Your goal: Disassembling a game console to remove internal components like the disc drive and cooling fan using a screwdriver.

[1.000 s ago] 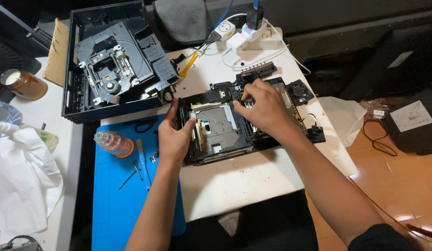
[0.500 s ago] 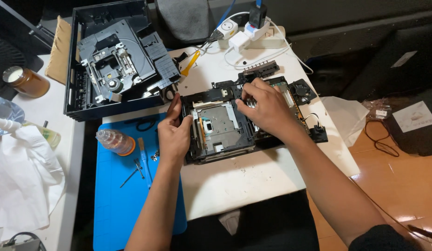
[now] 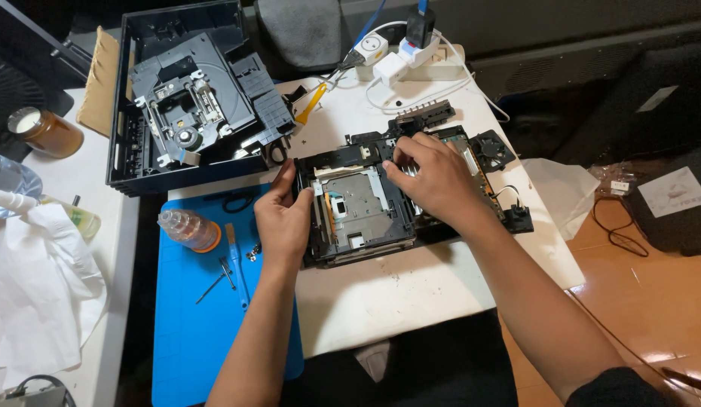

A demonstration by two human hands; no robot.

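Both hands are on the opened console chassis [image 3: 365, 207], which lies flat at the middle of the white surface [image 3: 411, 294]. My left hand [image 3: 284, 220] clasps its left edge, thumb and fingers wrapped over the rim; my right hand [image 3: 433, 177] presses down on the circuit board [image 3: 471, 162] at its upper right, fingers curled on a part I cannot make out. The teardown looks well along, I judge: the optical drive [image 3: 192, 113] already sits apart in the black case shell [image 3: 124, 151] to the upper left. Screws [image 3: 252, 251] and a small screwdriver [image 3: 236, 264] lie on the blue mat [image 3: 192, 332].
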